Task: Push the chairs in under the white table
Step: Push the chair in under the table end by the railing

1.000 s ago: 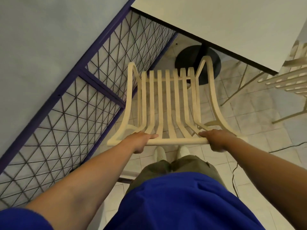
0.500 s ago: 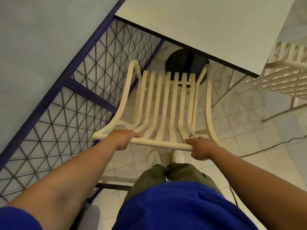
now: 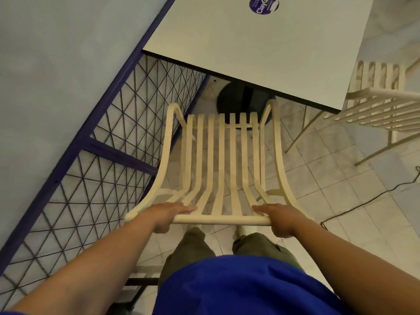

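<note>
Head view. I see the left hand (image 3: 169, 214) and right hand (image 3: 276, 218), each clamped round the top rail of the cream slatted chair (image 3: 221, 167) at 6 o'clock. Its seat front lies at 12 o'clock, near the white table (image 3: 250, 46) edge.

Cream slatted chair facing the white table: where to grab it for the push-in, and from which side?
Grip the chair's top rail from behind, one hand near each end, as the left hand and right hand do. It is a round horizontal bar nearest the person, and the front of the seat faces the white table, so a push there likely runs straight under.
</note>
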